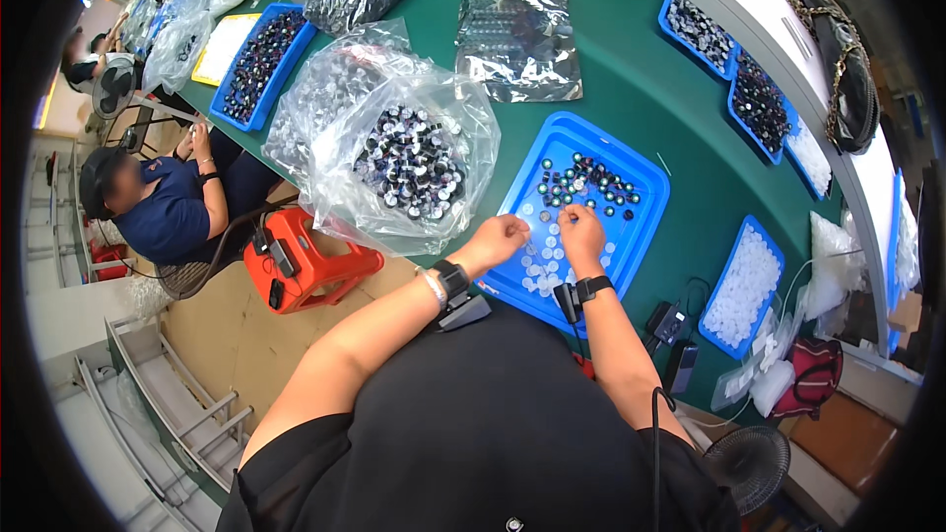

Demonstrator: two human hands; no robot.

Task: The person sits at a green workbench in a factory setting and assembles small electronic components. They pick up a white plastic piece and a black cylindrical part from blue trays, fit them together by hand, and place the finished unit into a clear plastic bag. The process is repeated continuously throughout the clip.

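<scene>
Both my hands are over a blue tray (645, 199) on the green table. My left hand (500, 240) is at its left side, fingertips pinched together; whatever they hold is too small to make out. My right hand (582, 233) hangs over the middle of the tray, also closed in a pinch, its contents hidden by the fingers. Dark, shiny round pieces (594, 177) lie loose at the tray's far end. Clear whitish discs (542, 266) are scattered in the near part, below and between my hands.
Left of the tray lies an open clear bag (473, 123) of dark and clear pieces. A silvery packet (519, 39) is behind. More blue trays stand at left and right, one with white pieces (744, 281). A person (182, 202) sits at left by a red stool (305, 261).
</scene>
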